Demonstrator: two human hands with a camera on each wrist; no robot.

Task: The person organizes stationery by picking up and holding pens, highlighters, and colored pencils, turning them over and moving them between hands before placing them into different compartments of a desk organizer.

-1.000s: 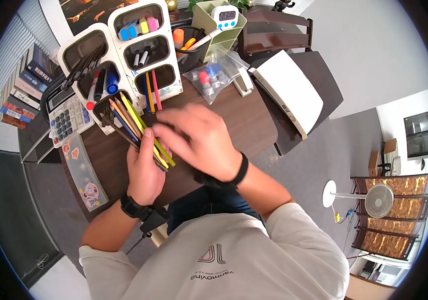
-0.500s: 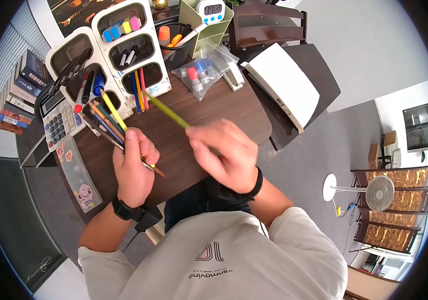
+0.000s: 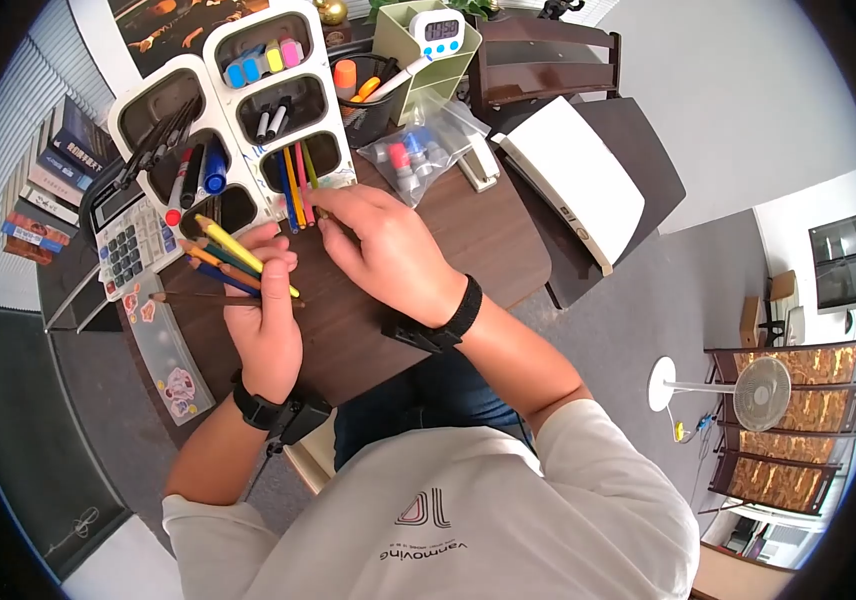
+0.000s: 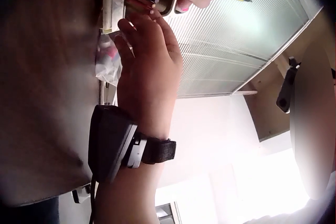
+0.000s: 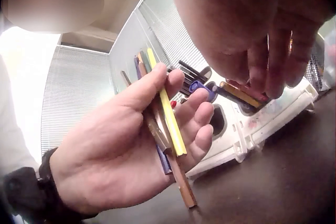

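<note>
Several coloured pencils, among them a yellow pencil (image 3: 233, 242), fan out from my left hand (image 3: 266, 330), held under its thumb. The right wrist view shows the left hand (image 5: 126, 145) palm up, thumb across the yellow pencil (image 5: 169, 111), other fingers loosely bent. My right hand (image 3: 393, 250) is at the mouth of the organizer's lower right compartment, fingertips pinching the lower end of a green pencil (image 3: 310, 168). Blue, orange and pink pencils stand beside it there. In the left wrist view the right hand (image 4: 149, 71) reaches to the pencils; its fingertips partly hide their ends.
The white organizer (image 3: 236, 128) also holds markers and highlighters. Right of it are a mesh cup (image 3: 366, 122), a plastic bag (image 3: 418, 150) of small bottles and a stapler (image 3: 479, 162). A calculator (image 3: 133, 245) and a sticker-covered strip (image 3: 163, 350) lie left.
The right hand has carried the green pencil from the left hand's bundle to the lower right compartment. The left hand's pencils have spread and tilted.
</note>
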